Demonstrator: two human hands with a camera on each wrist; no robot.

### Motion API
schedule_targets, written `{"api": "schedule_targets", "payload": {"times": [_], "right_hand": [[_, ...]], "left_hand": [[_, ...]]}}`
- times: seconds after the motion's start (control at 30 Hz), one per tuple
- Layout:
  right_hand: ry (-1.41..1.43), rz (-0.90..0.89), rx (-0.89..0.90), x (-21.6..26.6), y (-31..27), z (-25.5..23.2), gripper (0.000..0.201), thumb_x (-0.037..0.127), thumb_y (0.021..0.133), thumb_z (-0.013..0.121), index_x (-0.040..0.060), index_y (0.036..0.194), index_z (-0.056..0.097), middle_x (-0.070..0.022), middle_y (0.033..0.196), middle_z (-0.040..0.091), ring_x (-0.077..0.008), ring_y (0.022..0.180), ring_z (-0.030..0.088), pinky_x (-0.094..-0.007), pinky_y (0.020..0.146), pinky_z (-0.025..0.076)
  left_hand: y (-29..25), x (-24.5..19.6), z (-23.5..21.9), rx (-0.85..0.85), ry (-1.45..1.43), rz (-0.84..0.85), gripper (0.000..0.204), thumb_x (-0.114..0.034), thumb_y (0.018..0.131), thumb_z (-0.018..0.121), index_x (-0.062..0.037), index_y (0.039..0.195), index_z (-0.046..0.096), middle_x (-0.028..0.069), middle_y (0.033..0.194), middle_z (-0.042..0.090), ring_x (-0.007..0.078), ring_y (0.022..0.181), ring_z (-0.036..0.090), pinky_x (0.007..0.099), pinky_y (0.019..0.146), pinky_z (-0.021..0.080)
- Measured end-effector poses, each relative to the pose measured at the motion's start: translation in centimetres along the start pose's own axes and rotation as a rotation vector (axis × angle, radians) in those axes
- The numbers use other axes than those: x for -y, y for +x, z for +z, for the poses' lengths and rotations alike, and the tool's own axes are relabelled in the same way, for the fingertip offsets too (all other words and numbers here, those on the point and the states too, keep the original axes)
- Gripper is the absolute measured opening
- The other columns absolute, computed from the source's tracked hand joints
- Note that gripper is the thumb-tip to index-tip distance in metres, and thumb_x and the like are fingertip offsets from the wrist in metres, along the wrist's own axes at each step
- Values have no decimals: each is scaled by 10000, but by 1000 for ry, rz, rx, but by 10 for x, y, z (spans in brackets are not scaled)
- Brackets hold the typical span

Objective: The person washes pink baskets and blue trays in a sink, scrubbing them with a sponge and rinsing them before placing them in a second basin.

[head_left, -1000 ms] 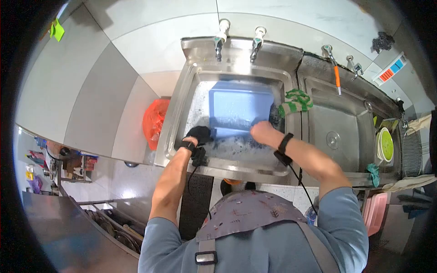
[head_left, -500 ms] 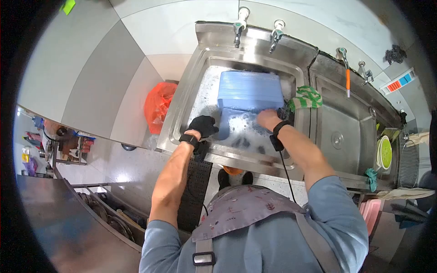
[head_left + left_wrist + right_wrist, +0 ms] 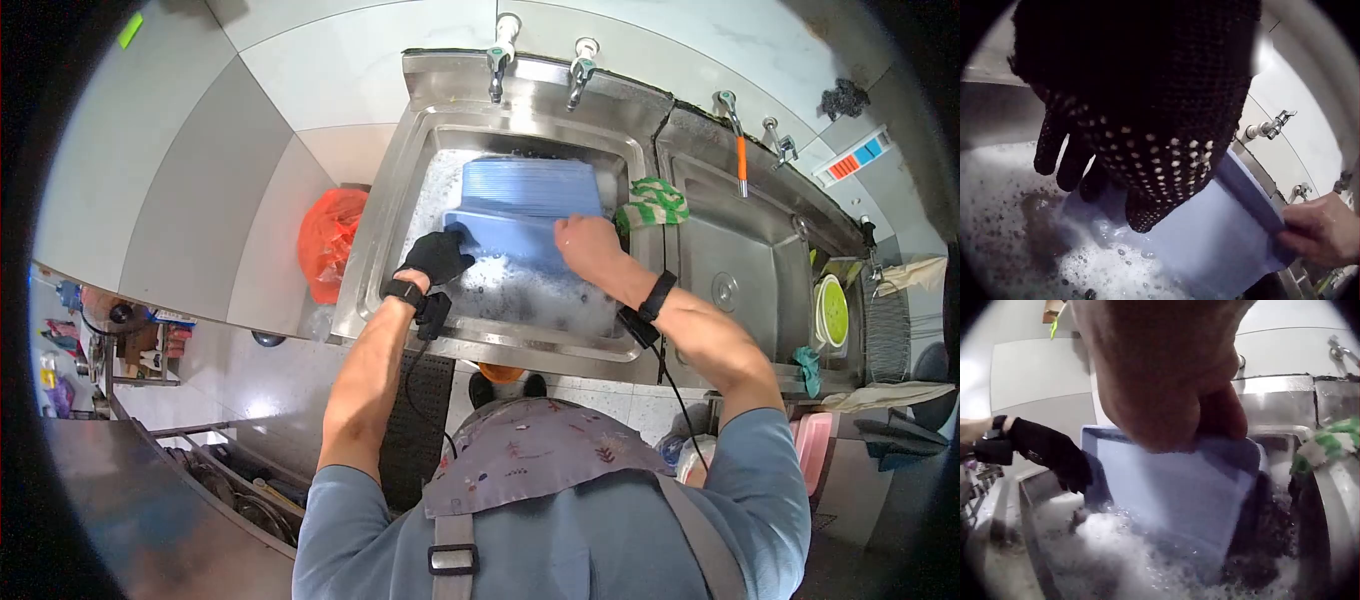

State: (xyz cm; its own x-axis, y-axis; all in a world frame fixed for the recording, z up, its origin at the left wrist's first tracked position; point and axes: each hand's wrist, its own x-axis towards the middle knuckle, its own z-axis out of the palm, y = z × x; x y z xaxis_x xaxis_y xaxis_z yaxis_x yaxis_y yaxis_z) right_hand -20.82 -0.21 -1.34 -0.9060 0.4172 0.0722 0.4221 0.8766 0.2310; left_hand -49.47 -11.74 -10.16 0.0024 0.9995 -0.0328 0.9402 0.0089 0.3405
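Observation:
A shallow blue plastic tray (image 3: 510, 236) stands tilted in foamy water, its lower part under the suds. My left hand (image 3: 438, 257), in a black dotted glove, grips its left edge; in the left wrist view the gloved thumb (image 3: 1142, 215) overlaps the tray's inner face. My bare right hand (image 3: 592, 246) pinches the upper rim near the right corner, as the right wrist view shows with the tray face (image 3: 1166, 494) hanging below the fingers. Right behind it is a stack of similar blue trays (image 3: 530, 185), partly hidden by this tray.
The steel sink (image 3: 385, 235) surrounds the work. A green-and-white striped cloth (image 3: 652, 203) drapes over the divider beside a second basin (image 3: 735, 250). Two taps (image 3: 498, 70) rise behind. An orange-red plastic bag (image 3: 330, 245) sits left of the sink; green and white bowls (image 3: 832, 310) stand far right.
A tray covering the stack earlier came down into the foamy water, exposing the stack. Now the front tray's rim is raised and tilted, with both hands on it. The head view has shifted slightly.

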Motion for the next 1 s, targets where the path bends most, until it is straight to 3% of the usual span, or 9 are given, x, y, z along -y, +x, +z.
{"api": "schedule_targets", "payload": {"times": [0.27,0.3,0.43,0.47,0.57,0.67,0.77,0.83,1.0], "right_hand": [[29,78,55,-7,6,98,147,104,844,575,11,914,665,-179,847,694,-325,685,704,-417,571,572],[41,81,213,-9,9,106,177,110,863,559,12,940,685,-188,902,709,-330,741,716,-428,605,580],[90,140,480,-8,7,141,245,130,904,547,47,1004,755,-151,1069,739,-322,954,724,-447,774,587],[90,135,478,-9,11,145,245,130,904,547,47,1004,755,-151,1069,739,-322,954,724,-447,774,587],[72,221,501,-8,17,146,252,126,911,540,54,1008,762,-159,1061,739,-314,1000,713,-450,803,583],[83,33,537,-11,22,115,225,126,891,546,56,919,757,-185,1011,739,-336,920,729,-446,734,589],[56,-22,558,1,11,64,247,120,887,545,22,1021,727,-148,972,743,-323,866,731,-430,706,592],[61,-66,203,6,-4,45,202,119,857,567,11,951,710,-140,859,725,-309,760,719,-438,621,578],[-2,-63,17,9,-19,-4,117,106,805,609,16,862,656,-134,769,657,-287,676,678,-390,560,557]], "left_hand": [[-2,6,8,102,37,5,396,-437,812,665,-62,926,727,192,985,719,376,927,688,472,831,542],[-1,8,12,140,46,-25,394,-437,812,664,-65,921,730,187,980,720,375,925,687,469,832,542],[-14,7,14,38,-46,-31,433,-435,816,663,-62,1029,716,176,1059,718,373,1014,672,460,900,526],[-10,2,3,310,-64,-182,629,-542,830,648,-69,1244,665,171,1297,641,347,1209,593,421,1059,446],[-8,2,6,359,-20,-147,632,-543,833,645,-72,1254,658,173,1292,643,350,1212,591,423,1053,454],[-3,15,20,292,-40,-130,695,-541,837,647,-68,1342,590,193,1344,605,365,1245,567,433,1068,442],[0,5,2,249,-73,-144,750,-540,844,646,-56,1404,526,219,1378,570,384,1258,553,442,1075,435],[4,1,-6,299,-108,-186,758,-545,841,650,-51,1404,527,222,1390,559,380,1277,539,440,1087,424],[5,29,21,-64,-50,-165,475,-487,828,674,-36,976,691,219,943,712,417,906,678,505,802,530]]}}
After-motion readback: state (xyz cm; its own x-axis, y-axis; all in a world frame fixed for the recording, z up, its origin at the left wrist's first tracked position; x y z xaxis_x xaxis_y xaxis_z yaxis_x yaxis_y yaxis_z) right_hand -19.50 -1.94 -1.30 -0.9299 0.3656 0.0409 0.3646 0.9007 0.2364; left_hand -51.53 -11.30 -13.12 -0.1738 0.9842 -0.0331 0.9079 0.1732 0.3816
